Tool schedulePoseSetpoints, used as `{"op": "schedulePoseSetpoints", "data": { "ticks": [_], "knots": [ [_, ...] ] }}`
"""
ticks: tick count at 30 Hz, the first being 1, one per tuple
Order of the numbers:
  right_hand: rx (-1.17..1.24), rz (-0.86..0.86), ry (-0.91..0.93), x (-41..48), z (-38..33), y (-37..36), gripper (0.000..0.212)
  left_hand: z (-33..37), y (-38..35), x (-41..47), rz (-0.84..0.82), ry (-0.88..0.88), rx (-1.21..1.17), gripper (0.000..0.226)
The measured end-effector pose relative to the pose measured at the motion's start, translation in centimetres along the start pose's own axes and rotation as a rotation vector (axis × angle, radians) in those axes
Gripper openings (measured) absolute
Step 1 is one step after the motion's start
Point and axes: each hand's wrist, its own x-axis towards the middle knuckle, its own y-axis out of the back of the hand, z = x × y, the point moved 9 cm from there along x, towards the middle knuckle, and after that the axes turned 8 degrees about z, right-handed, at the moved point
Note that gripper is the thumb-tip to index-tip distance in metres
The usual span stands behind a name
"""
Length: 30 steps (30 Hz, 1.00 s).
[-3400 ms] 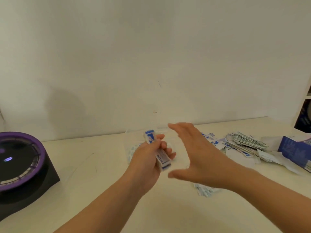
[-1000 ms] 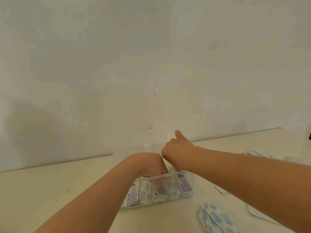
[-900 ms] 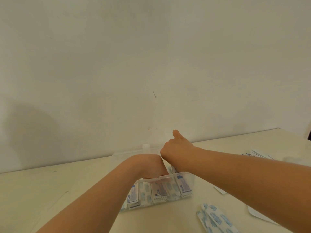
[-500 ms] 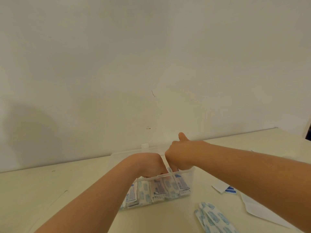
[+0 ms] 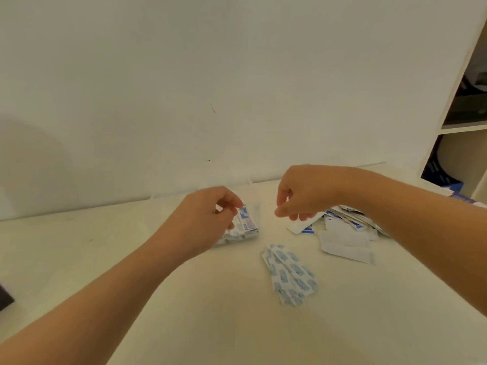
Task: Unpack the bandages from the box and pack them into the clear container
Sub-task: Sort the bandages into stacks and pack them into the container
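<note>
Head view: left hand (image 5: 208, 216) reaches into small clear plastic container (image 5: 256, 210) near back of cream surface (image 5: 184, 325). Its grip pinches the tops of blue-and-white packed bandages (image 5: 246, 223), which stand on end inside, long axes upright. Right hand (image 5: 303, 198) hovers just beside container, grip released, fingers loosely curled, nothing held. Judged partly done: container looks fairly full. Fan of pale-blue printed loose bandages (image 5: 290, 275) lies flat, long axes far-left to near-right. Heap of white-and-blue packets (image 5: 347, 219) left under right wrist.

blue print on bandage wrappers (image 5: 249, 223), too blurred to read
</note>
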Motion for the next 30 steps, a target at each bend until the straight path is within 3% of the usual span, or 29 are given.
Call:
{"op": "schedulePoseSetpoints", "data": {
  "ticks": [3, 5, 7, 10, 19, 23, 27, 30],
  "knots": [
    [-0.078, -0.217, -0.176, -2.1, 2.7, -5.2, 0.045, -2.9, -4.5, -3.8, -0.206, 0.374, -0.401, 0.021],
    [-0.048, -0.263, -0.234, -2.5, 3.3, -7.3, 0.045, -3.7, -6.7, -6.0, -0.241, 0.598, -0.669, 0.019],
    [0.027, -0.285, -0.261, -2.7, 3.1, -8.5, 0.040, -3.4, -8.2, -7.3, -0.252, 0.715, -0.835, 0.019],
    [0.102, -0.318, -0.261, -2.7, 1.5, -9.3, 0.037, -2.2, -9.5, -8.2, -0.289, 0.734, -0.932, 0.033],
    [0.072, -0.340, -0.201, -2.3, -1.1, -10.1, 0.030, -2.3, -10.6, -8.9, -0.160, 0.775, -1.118, 0.033],
    [-0.110, -0.265, -0.096, -2.1, -2.1, -9.7, 0.022, -2.9, -10.8, -8.6, -0.155, 0.750, -1.116, 0.036],
    [-0.083, -0.198, -0.060, -2.2, -2.0, -9.9, 0.025, -3.9, -9.3, -8.0, -0.133, 0.745, -0.987, 0.024],
    [-0.066, -0.186, -0.046, -2.7, -1.8, -10.3, 0.033, -5.8, -6.5, -6.6, 0.027, 0.655, -0.670, 0.035]
  ]
}}
